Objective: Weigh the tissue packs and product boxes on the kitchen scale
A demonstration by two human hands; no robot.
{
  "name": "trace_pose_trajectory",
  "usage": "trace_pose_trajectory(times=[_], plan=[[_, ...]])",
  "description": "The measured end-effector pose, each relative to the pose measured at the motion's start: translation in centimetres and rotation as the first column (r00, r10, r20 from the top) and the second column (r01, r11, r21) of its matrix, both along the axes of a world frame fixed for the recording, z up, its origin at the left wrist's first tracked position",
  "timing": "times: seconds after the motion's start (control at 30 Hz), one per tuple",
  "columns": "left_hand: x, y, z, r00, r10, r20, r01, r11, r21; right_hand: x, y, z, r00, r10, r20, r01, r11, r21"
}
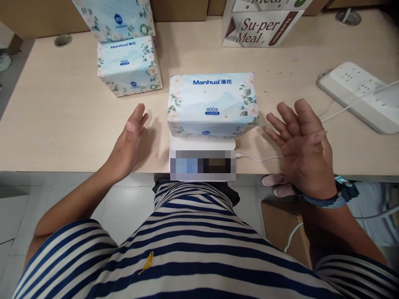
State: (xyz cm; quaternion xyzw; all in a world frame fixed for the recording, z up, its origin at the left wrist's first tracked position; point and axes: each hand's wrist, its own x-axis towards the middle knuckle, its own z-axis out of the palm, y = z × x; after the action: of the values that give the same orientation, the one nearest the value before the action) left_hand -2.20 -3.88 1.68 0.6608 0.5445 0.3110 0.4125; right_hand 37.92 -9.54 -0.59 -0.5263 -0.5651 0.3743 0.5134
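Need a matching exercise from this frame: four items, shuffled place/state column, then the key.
Items:
1. Front tissue pack
2. Power strip
3. Left hand
4. Right hand

Place or state:
A. Open, palm showing, watch at the wrist
B. Between the two hands
C. Holding nothing, wrist bare
D. White, with a small red light

Pairs: 1-B, 2-D, 3-C, 4-A

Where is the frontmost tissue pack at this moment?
In the head view, the tissue pack sits above centre, between left hand and right hand, touching neither, apparently on the white device at the front edge of the desk.
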Motion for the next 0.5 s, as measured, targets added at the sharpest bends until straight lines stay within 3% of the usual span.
trace_pose_trajectory(times=[0.5], plan=[[0.51,-0.88,-0.04,0.991,-0.039,0.129,0.037,0.999,0.019,0.11,-0.26,-0.76,0.998,0.013,-0.068,-0.011,0.999,0.036]])
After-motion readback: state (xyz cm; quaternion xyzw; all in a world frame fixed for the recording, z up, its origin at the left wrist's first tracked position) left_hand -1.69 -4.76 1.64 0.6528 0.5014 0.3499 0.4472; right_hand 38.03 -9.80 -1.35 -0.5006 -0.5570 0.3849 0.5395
